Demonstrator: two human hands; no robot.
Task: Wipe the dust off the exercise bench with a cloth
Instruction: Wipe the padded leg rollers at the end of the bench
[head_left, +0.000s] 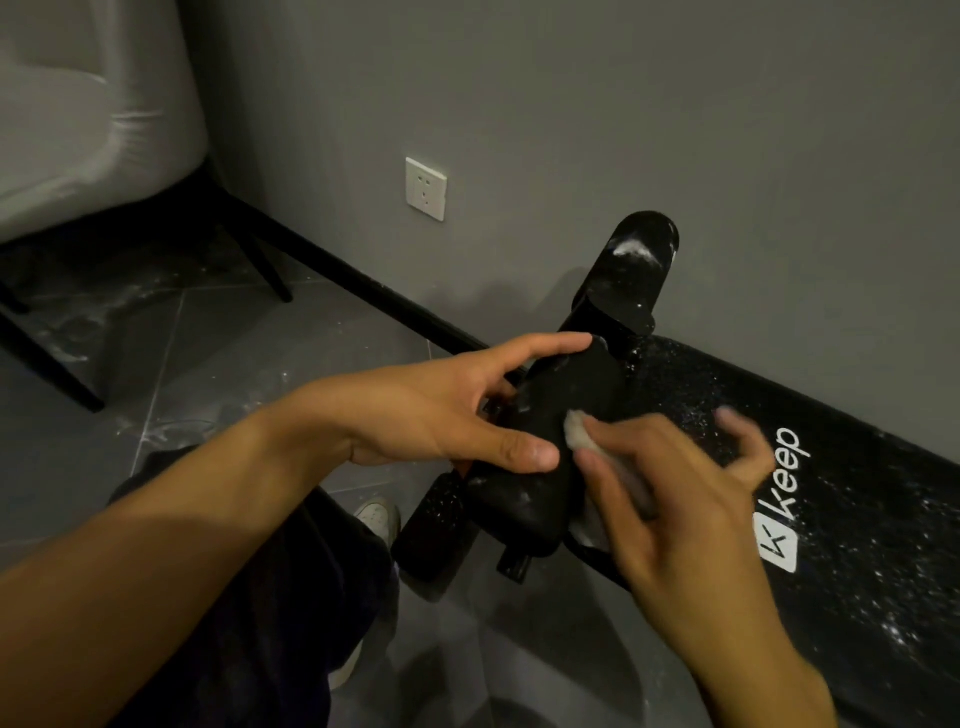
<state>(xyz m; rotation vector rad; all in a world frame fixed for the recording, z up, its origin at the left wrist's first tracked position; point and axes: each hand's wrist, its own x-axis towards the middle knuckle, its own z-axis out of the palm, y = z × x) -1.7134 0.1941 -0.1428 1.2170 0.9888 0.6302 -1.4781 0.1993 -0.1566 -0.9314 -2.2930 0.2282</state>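
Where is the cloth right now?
In the head view it is just right of centre: the cloth sits under the right hand, pressed against the black pad that the left hand grips.

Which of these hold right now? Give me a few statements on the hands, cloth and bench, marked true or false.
1. The right hand presses the cloth against the black foam pad. True.
2. The left hand hangs free and touches nothing. False: it grips the foam pad, thumb on the near side and fingers over the top.
3. The bench top with the white "keep" logo is free of dust. False: white specks cover it.
4. A white wall socket sits on the grey wall. True.
5. The farther pad bears a white patch of dust. True.
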